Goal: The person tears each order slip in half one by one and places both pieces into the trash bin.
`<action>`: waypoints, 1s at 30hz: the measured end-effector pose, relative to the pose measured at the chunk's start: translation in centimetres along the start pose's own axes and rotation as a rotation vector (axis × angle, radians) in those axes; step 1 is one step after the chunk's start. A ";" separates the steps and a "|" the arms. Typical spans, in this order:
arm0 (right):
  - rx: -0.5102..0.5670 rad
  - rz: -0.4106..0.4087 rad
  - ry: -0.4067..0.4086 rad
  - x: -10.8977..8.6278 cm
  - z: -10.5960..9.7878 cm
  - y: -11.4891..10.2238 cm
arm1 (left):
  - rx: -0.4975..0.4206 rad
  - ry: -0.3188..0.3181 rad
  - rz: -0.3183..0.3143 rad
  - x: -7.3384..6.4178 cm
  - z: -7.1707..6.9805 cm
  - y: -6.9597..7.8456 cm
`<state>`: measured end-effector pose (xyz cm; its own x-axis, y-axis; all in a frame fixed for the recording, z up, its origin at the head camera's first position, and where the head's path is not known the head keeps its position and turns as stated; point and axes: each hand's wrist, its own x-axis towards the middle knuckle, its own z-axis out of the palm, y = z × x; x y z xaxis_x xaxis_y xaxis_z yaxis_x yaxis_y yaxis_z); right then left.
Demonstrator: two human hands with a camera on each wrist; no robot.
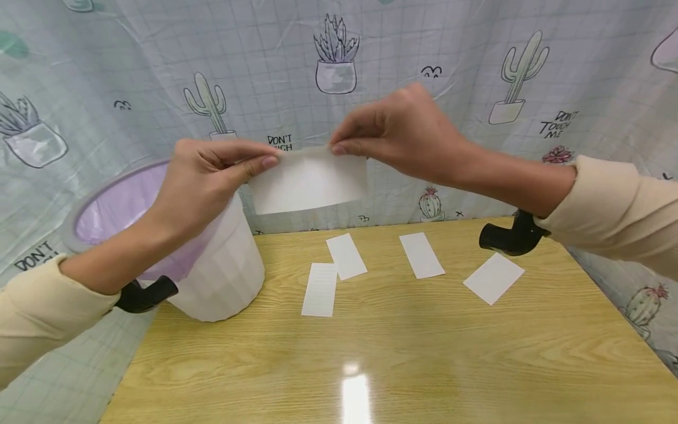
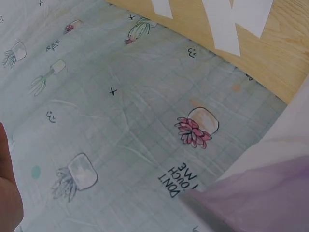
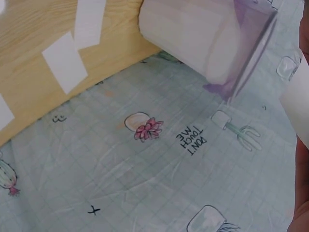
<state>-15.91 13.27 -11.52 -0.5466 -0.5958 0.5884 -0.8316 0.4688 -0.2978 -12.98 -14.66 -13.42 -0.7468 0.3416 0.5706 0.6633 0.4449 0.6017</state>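
Note:
Between my two raised hands hangs a white sheet of paper (image 1: 312,182), held above the table in front of the curtain. My left hand (image 1: 206,174) pinches its upper left corner between thumb and fingers. Along the top edge, right of the middle, my right hand (image 1: 394,132) pinches the same sheet. In the right wrist view a part of the paper (image 3: 297,104) shows at the right edge beside the hand. Only a sliver of the left hand (image 2: 8,188) appears in the left wrist view.
A white bin (image 1: 222,271) with a purple liner (image 1: 124,200) stands at the left, behind my left forearm. Several white paper slips lie on the wooden table (image 1: 413,347), among them a lined slip (image 1: 319,290) and a wider one (image 1: 494,278). A cactus-print curtain (image 1: 265,70) hangs behind.

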 end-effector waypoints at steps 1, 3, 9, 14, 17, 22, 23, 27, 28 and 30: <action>-0.003 -0.002 0.002 0.1 0.0 0.0 | 0.005 0.004 0.004 0.0 -0.1 0.0; -0.006 -0.004 0.004 0.2 -0.1 -0.1 | 0.023 0.013 0.014 0.0 -0.2 0.0; -0.003 0.004 -0.005 0.2 -0.1 -0.2 | 0.039 0.013 0.030 -0.1 -0.1 -0.2; 0.007 0.001 0.001 0.1 0.0 -0.1 | 0.021 0.005 0.021 -0.1 0.0 -0.2; 0.010 0.003 0.011 0.1 0.0 0.0 | -0.004 0.008 -0.003 -0.1 -0.2 -0.4; -0.014 0.053 0.060 -0.2 -0.4 0.3 | -0.097 0.058 -0.126 -0.6 -1.5 -1.4; -0.024 0.065 0.067 -0.3 -0.5 0.4 | -0.119 0.075 -0.151 -0.7 -1.8 -1.6; -0.070 0.081 0.075 -0.7 -0.8 0.8 | -0.206 0.123 -0.203 -1.4 -3.1 -2.4; -0.072 0.081 0.075 -0.7 -0.9 0.9 | -0.225 0.131 -0.209 -1.5 -3.4 -2.6; -0.074 0.079 0.077 -0.8 -0.9 0.9 | -0.229 0.139 -0.213 -1.6 -3.6 -2.8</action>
<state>-16.19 14.73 -11.59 -0.5983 -0.5047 0.6223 -0.7753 0.5609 -0.2905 -13.47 -19.46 -13.97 -0.8662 0.1382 0.4801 0.4989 0.2910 0.8163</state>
